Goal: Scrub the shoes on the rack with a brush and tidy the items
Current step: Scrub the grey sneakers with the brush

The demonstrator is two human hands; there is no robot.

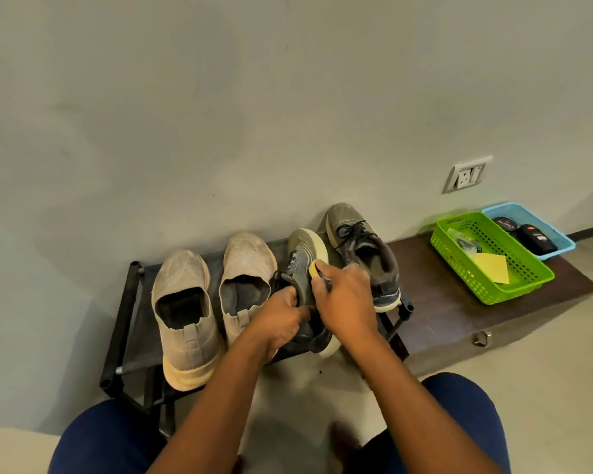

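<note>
Closest to the camera, both knees in blue frame the arms, with the left hand point(277, 319) curling its fingers round the collar of a grey lace-up shoe point(305, 285) tipped on its side at the front of the black shoe rack point(124, 323), and the right hand point(346, 299) with fingers closed round a small yellow brush point(315, 268) pressed to that shoe's pale sole edge. Beside it on the rack sit two beige slip-ons point(185, 313) to the left and the matching grey shoe point(363, 248) upright to the right. Further right, on a dark board point(442, 302) by the wall, a green basket point(486, 282) holds a yellow cloth point(493, 268), touching a blue basket point(558, 234) with dark polish items.
</note>
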